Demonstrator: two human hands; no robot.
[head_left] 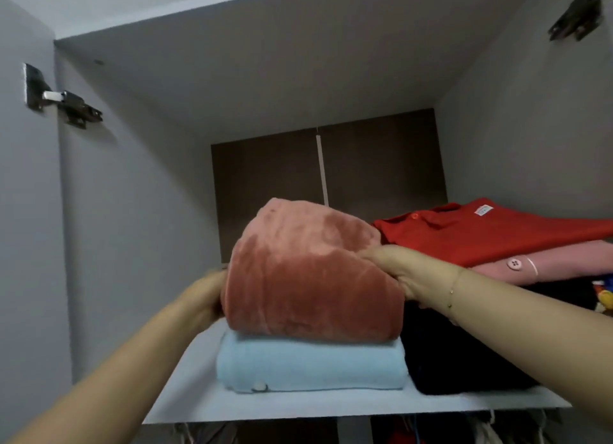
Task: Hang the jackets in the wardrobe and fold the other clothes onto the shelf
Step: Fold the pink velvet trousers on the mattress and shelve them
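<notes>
grey wardrobe wall [132, 211] with a metal hinge [64, 103] is seen far left. next, the left hand [207, 299] is pressed against the left side of the pink fleece bundle [308, 277]; whether its fingers are curled round the fabric can't be told, since they're hidden behind it. the bundle is set on top of a folded light blue garment [311, 367], which lies on the shelf [331, 407]. plush stuff like this is probably light, squishy and a bit springy, so it's best held from both sides low down and kept squeezed or it'll likely flop open. on the right side, the fleece is gripped by the right hand [404, 271], fingers dug into the fabric. further right, a red polo [491, 231] is stacked on a pale pink buttoned piece [564, 264], with dark clothes [464, 354] underneath.
</notes>
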